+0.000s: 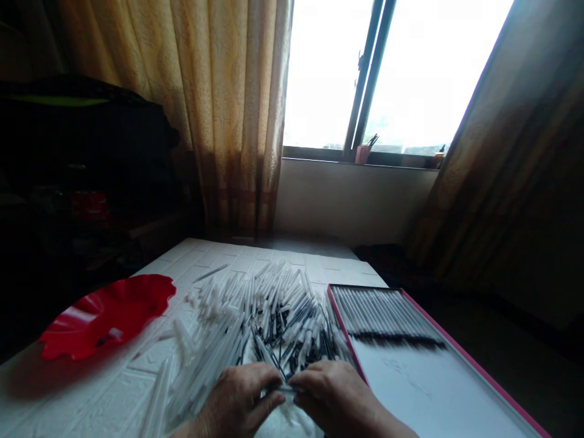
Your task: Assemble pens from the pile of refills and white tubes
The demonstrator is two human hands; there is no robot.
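Note:
My left hand [244, 395] and my right hand [337, 395] meet at the near edge of the table. Thumbs and forefingers of both pinch the two ends of a short stretch of a pen [286, 388], greyish and blurred; the rest of it is hidden by the fingers. Just beyond them spreads a loose heap of pen parts [274, 304], with clear barrels and dark pieces pointing many ways. To the right lies a shallow white box with a pink rim [396, 377]. Along its far end runs a neat row of pens [374, 304] with dark ends toward me.
On the left stands a red wavy-edged bowl [114, 310] with small bits inside. The table [168, 261] has a white brick-pattern cover. One loose pen [210, 272] lies beyond the heap. Behind are a curtain [228, 109] and a window sill with a pink cup [362, 154].

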